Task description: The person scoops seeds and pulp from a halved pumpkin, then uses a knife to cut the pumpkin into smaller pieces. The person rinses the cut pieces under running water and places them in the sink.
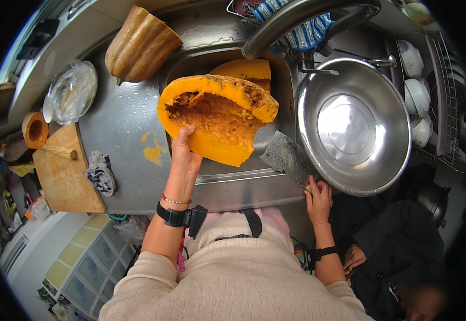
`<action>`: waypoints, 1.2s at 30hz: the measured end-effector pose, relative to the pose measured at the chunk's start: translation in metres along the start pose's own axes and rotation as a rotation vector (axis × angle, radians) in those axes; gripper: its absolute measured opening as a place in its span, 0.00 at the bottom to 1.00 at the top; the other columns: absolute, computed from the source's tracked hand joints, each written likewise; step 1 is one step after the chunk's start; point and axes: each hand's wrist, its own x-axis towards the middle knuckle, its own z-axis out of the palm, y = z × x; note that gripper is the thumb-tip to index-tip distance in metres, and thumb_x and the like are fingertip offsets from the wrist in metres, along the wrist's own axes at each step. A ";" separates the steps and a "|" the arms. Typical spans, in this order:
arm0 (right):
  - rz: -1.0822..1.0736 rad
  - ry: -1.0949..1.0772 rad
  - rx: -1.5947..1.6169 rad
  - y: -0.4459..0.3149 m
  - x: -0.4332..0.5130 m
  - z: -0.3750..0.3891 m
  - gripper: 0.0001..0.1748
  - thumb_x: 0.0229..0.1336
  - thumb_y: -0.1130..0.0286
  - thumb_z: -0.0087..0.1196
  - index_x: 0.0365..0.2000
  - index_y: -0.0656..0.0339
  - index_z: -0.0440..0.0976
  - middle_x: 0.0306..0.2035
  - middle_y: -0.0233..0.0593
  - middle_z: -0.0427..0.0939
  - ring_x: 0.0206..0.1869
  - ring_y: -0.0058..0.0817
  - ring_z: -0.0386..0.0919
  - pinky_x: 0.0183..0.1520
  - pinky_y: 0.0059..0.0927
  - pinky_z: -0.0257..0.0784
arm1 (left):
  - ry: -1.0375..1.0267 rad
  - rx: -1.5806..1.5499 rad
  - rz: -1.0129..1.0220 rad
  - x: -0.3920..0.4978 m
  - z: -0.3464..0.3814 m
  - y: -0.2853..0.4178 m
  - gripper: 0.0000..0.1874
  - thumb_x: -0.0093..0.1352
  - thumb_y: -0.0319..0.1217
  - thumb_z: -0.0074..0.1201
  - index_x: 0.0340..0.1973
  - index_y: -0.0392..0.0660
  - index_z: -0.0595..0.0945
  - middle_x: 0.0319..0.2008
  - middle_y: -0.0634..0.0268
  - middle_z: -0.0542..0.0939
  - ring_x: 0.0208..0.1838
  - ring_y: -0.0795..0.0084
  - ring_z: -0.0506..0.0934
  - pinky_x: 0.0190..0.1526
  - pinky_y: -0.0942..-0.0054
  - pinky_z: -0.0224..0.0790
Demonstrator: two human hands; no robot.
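My left hand [186, 154] holds a cut pumpkin half [217, 152] over the sink, its hollow, stringy inside facing up and its upper right rim browned and rough. Another pumpkin piece [247, 70] lies in the sink behind it. In my right hand [319, 200] is the handle of a cleaver [289, 156]; its wide, hammered-looking blade points up and left over the sink's front edge, apart from the pumpkin. A large ribbed pumpkin section [140, 46] rests on the steel counter at the back left.
A large steel basin [355, 176] is right of the sink, under the faucet [273, 30]. Bowls [415, 96] fill a rack at far right. Leftward are a wooden board [64, 180], a crumpled cloth [100, 174] and a plastic-covered plate [72, 92]. A person in dark clothes [397, 240] is close on my right.
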 end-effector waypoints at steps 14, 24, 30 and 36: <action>-0.021 0.006 0.009 -0.001 0.002 -0.003 0.33 0.52 0.72 0.64 0.61 0.52 0.73 0.43 0.45 0.69 0.48 0.47 0.70 0.54 0.49 0.68 | 0.019 -0.025 0.014 0.000 -0.005 0.002 0.27 0.66 0.27 0.57 0.61 0.40 0.70 0.59 0.59 0.76 0.63 0.58 0.73 0.69 0.56 0.64; -0.001 0.021 -0.016 0.003 -0.001 -0.003 0.31 0.52 0.72 0.64 0.59 0.53 0.74 0.44 0.44 0.70 0.49 0.47 0.71 0.55 0.48 0.69 | 0.005 -0.076 -0.002 0.001 -0.009 0.001 0.24 0.68 0.27 0.56 0.59 0.40 0.72 0.57 0.60 0.77 0.61 0.59 0.74 0.68 0.56 0.65; 0.003 0.036 -0.046 0.002 -0.003 -0.009 0.31 0.52 0.70 0.65 0.59 0.56 0.73 0.48 0.44 0.71 0.52 0.47 0.70 0.58 0.49 0.66 | 0.099 -0.065 0.007 0.007 -0.012 0.002 0.21 0.66 0.24 0.54 0.55 0.40 0.73 0.48 0.63 0.78 0.55 0.63 0.77 0.63 0.57 0.70; 0.001 0.044 -0.113 -0.007 -0.002 -0.016 0.33 0.51 0.65 0.65 0.60 0.57 0.72 0.54 0.46 0.69 0.59 0.50 0.65 0.62 0.55 0.59 | 0.100 -0.068 0.035 0.013 -0.012 -0.004 0.20 0.66 0.23 0.54 0.54 0.41 0.73 0.46 0.64 0.77 0.52 0.64 0.77 0.60 0.59 0.72</action>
